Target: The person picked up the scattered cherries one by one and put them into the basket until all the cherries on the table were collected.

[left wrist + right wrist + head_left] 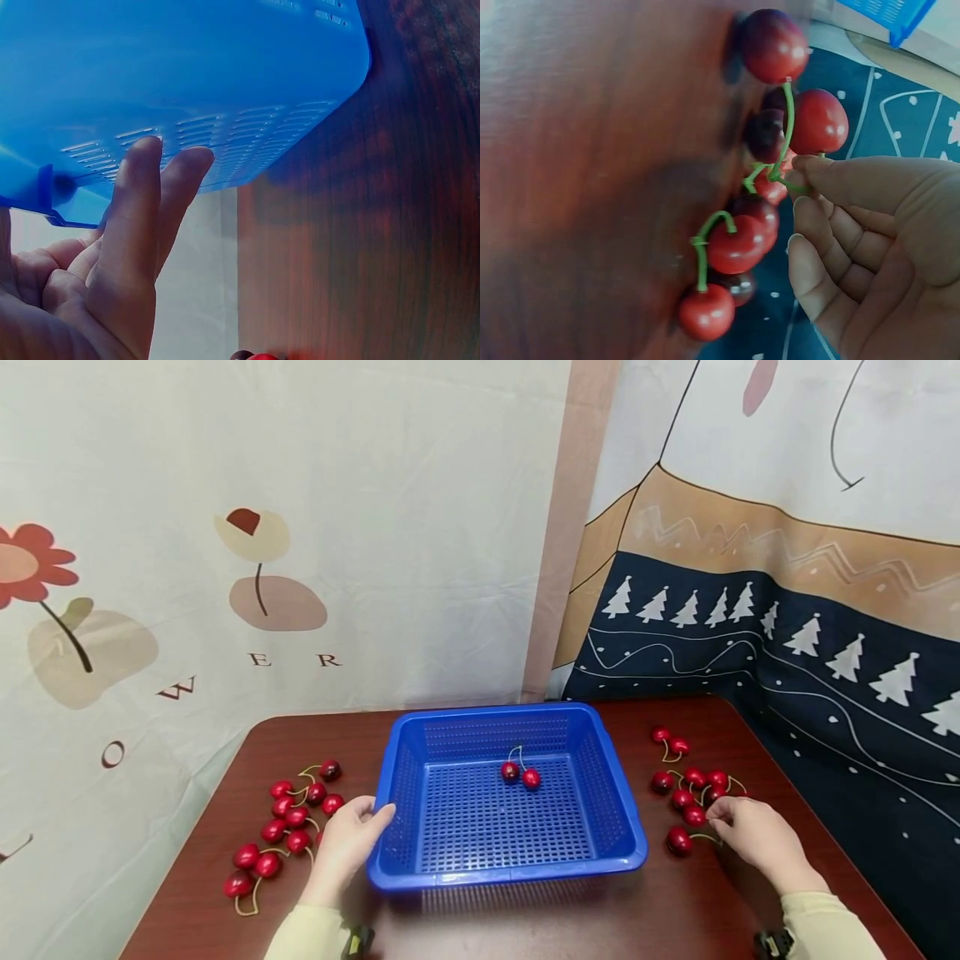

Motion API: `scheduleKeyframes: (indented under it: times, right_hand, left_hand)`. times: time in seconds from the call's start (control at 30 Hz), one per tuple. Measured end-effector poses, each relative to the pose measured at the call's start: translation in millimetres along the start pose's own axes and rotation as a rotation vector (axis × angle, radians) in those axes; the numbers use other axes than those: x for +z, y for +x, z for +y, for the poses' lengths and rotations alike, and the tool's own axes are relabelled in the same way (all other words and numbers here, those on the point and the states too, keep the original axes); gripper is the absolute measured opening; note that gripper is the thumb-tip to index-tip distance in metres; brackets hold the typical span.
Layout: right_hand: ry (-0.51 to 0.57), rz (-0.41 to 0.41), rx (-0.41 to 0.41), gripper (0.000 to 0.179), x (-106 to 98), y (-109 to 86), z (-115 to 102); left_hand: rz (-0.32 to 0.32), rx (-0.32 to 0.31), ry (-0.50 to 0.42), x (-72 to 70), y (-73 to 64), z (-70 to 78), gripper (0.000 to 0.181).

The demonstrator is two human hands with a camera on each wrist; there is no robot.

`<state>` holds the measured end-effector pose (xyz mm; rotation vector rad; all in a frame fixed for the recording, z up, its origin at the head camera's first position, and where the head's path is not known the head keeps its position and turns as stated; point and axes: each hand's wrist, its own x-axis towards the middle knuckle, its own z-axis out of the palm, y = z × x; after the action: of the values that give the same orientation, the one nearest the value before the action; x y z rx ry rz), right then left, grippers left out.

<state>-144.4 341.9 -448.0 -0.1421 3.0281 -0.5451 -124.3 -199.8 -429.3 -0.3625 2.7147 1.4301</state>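
Note:
A blue plastic basket [510, 881] with perforated walls stands mid-table. Two cherries [531, 778] on a joined stem lie on its floor. My left hand [348, 839] holds the basket's left side, thumb at the rim and fingers against the outer wall [202, 127]. At the right, my right hand [761, 839] pinches a green cherry stem [789, 127] between thumb and index finger. A red cherry [774, 46] hangs off that stem; in the head view this cherry [678, 842] is nearest me in the right-hand group. Other cherries [735, 244] lie beside the fingertips.
Several more cherries [297, 817] with stems lie left of the basket, close to the left hand. Another pair [678, 747] lies at the back right. The dark red-brown tabletop [555, 927] ends at a pale printed cloth [420, 527] and a navy tree-patterned cloth [840, 718].

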Motion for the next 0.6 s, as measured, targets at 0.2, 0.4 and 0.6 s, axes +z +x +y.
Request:
scheduleKeyframes:
  times: [0.2, 0.4, 0.6]
  right_hand:
    - [-0.031, 0.069, -0.056, 0.006, -12.9, 0.1, -9.9]
    - [-0.062, 0.161, -0.121, 0.005, -30.2, 4.8, -20.4]
    - [-0.050, 0.216, -0.154, 0.004, -54.9, 11.5, -37.7]
  left_hand:
    - [0.003, 0.003, -0.001, 0.2, 0.2, -0.6, 0.036]
    - [0.002, 0.002, -0.001, -0.1, 0.1, -0.5, 0.036]
    - [-0.003, -0.004, 0.000, -0.4, -0.1, -0.5, 0.037]
